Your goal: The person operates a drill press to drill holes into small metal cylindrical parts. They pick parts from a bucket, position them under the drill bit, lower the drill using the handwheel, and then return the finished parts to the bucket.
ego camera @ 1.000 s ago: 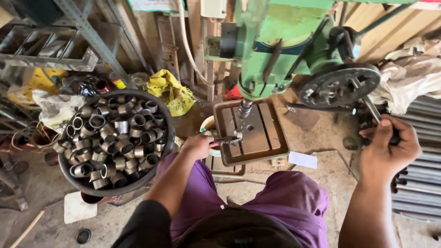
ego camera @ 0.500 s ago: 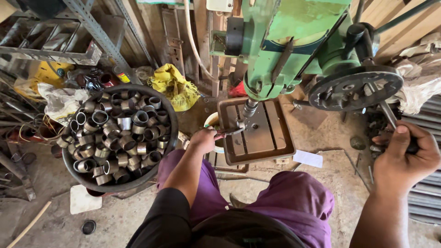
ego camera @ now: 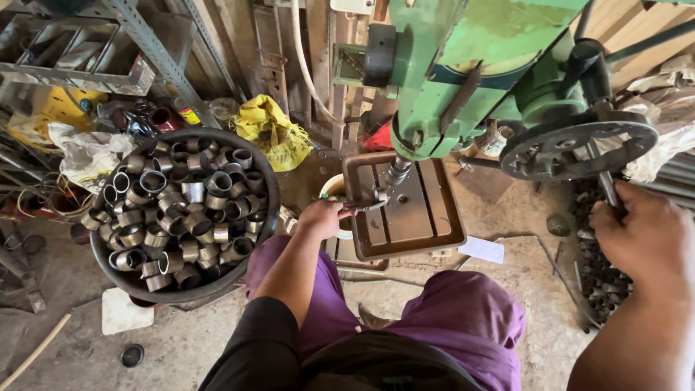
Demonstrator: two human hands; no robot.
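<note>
Looking down from head height at a green drill press (ego camera: 470, 65) in a cluttered workshop.

Left hand (ego camera: 323, 217) stretched forward, grip closed tight around a thin metal clamp handle (ego camera: 365, 208). At the far end of that handle, a small workpiece (ego camera: 381, 194), too small to make out clearly, resting on the brown slotted counter (ego camera: 427, 217) of the press, directly beneath the spindle (ego camera: 397, 171). Spindle tip just above or touching the piece; impossible to tell which.

Right hand (ego camera: 644, 239) out to the right, grip wrapped around a spoke (ego camera: 607, 190) of the dark round feed wheel (ego camera: 579, 145).

To the left on the floor, a wide black basin (ego camera: 271, 188) heaped with short metal rings (ego camera: 181, 210). Behind it, a crumpled yellow cloth (ego camera: 271, 134). Purple trousers (ego camera: 463, 318) at the bottom of the view.

Judged from this, good practice here:
- Press the clamp handle flat and firm against the counter, to stop the piece from spinning or lifting.
- Line the piece up squarely under the spindle before loading it.
- Turn the wheel with slow, even pressure, never a jerk.
- Hold left fingers well back along the handle, away from the rotating spindle.
- Ease off at any sign of grabbing or chatter.
</note>
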